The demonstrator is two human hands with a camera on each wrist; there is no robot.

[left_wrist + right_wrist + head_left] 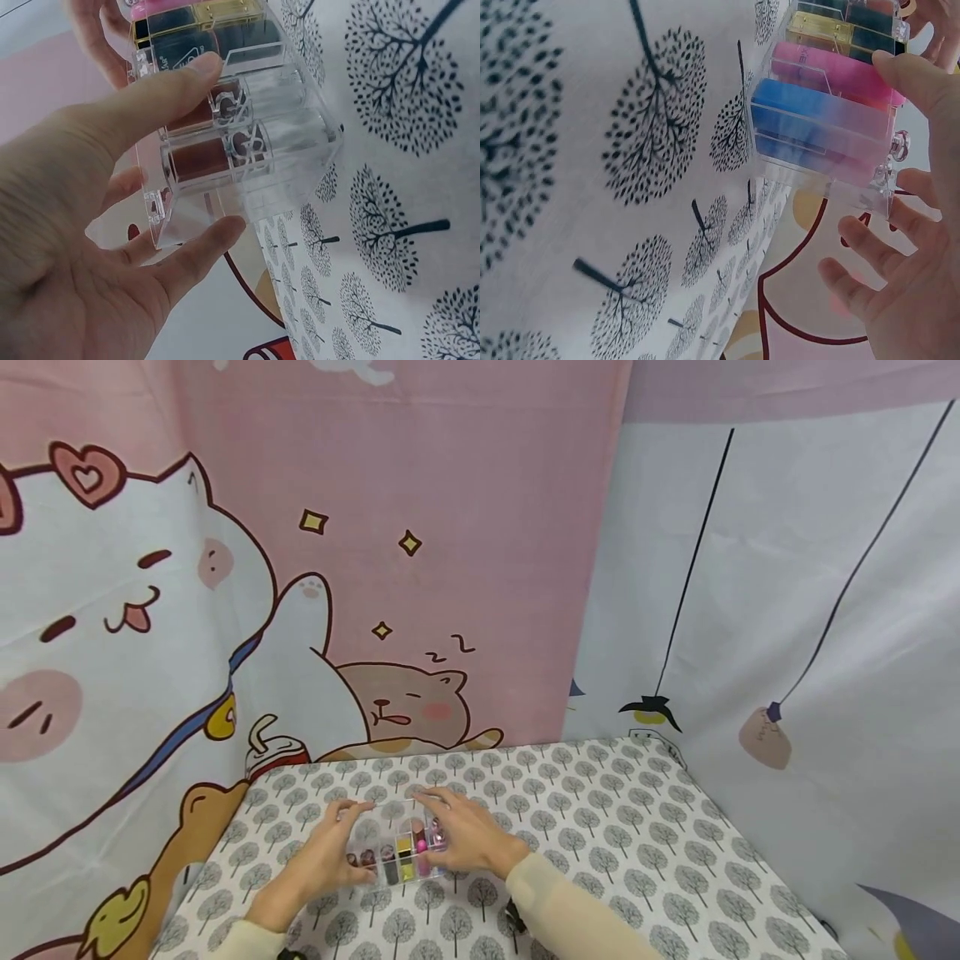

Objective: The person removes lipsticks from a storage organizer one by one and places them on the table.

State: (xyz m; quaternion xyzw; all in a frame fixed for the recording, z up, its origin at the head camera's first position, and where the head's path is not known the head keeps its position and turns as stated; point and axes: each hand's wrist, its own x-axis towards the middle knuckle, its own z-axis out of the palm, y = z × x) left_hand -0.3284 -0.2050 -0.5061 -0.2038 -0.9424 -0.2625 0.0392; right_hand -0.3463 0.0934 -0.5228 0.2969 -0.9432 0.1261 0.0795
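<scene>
A clear plastic lipstick organizer [396, 882] sits on the patterned cloth, both hands around its ends. My left hand [321, 853] grips the left end, thumb across the front and fingers at the other side. At the opposite end my right hand [468, 837] holds it between thumb and forefinger, its other fingers loose in the right wrist view. Inside stand several lipsticks: brown tubes with clear caps [201, 159] at the left, a gold-and-black tube [821, 34] in the middle, a pink tube [817, 67] and a blue tube [802, 116] at the right.
The table is covered by a white cloth with grey trees [600, 827]. Behind it hangs a pink cartoon curtain [510, 568], and a pale curtain [750, 610] hangs at the right. A small dark thing [514, 917] shows beside the right sleeve.
</scene>
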